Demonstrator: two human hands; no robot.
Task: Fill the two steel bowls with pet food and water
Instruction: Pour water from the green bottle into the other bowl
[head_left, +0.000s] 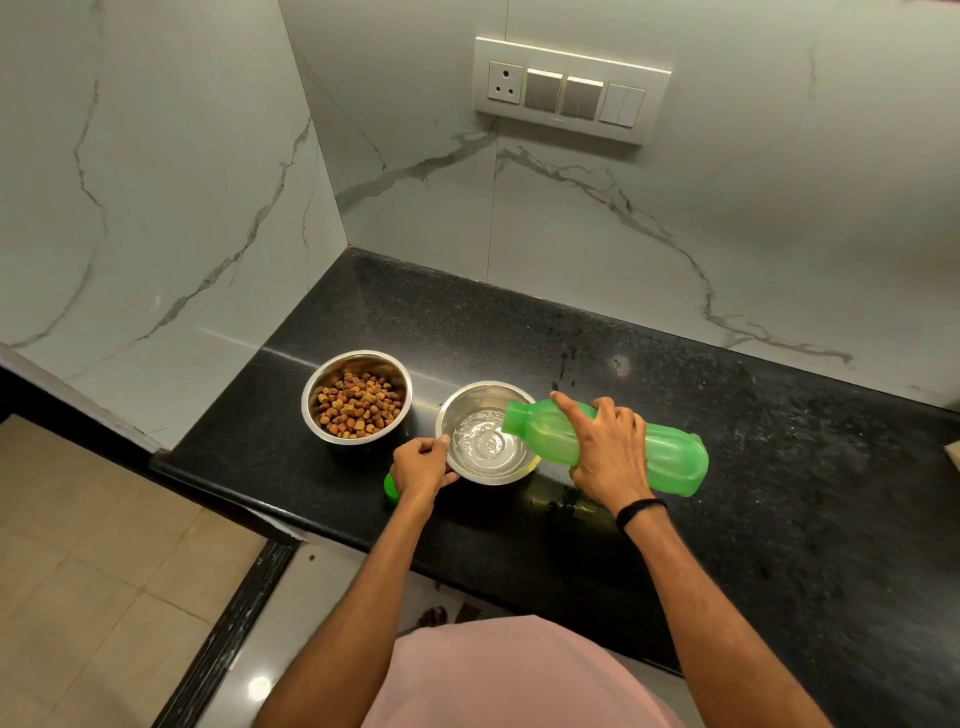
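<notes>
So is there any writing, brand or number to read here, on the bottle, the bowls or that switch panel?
No text can be read.
Green bottle: no label shows.
Food bowl and water bowl: plain steel, no marks show.
Switch panel: any marking is too small to read.

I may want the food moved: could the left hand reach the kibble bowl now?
Probably yes: the kibble bowl sits beside the left hand, nothing between them, though that hand holds the water bowl by its rim and must let go first.
</notes>
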